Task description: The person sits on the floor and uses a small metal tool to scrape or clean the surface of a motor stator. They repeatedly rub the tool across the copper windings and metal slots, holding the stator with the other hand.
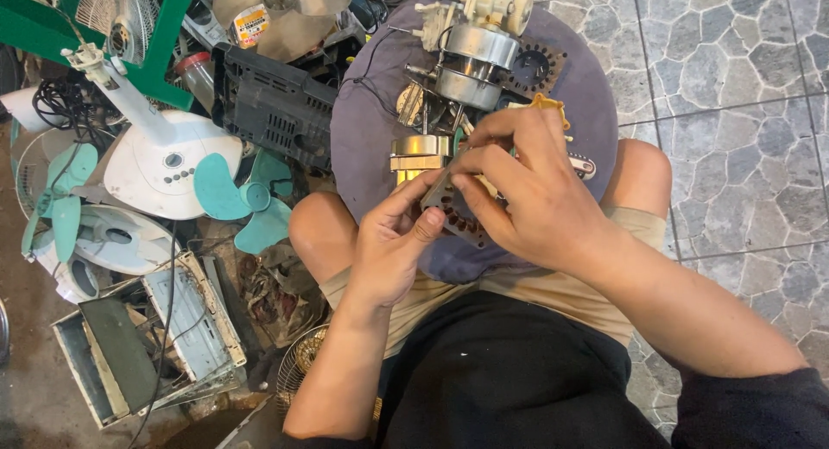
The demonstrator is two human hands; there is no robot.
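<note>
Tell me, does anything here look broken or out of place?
Yes. The fan motor lies bare on the round grey stool, out of its housing. Left of the knees, loose teal fan blades and an opened metal casing lie jumbled on the floor.

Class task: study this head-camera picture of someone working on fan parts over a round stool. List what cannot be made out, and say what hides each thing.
- Flat perforated metal plate: head view, mostly covered by the left hand and right hand.
- Silver cylindrical fan motor: its underside is hidden by its own body.
- Green metal frame: cut off by the top edge.
- Round purple stool seat: near rim hidden by the hands.
</note>
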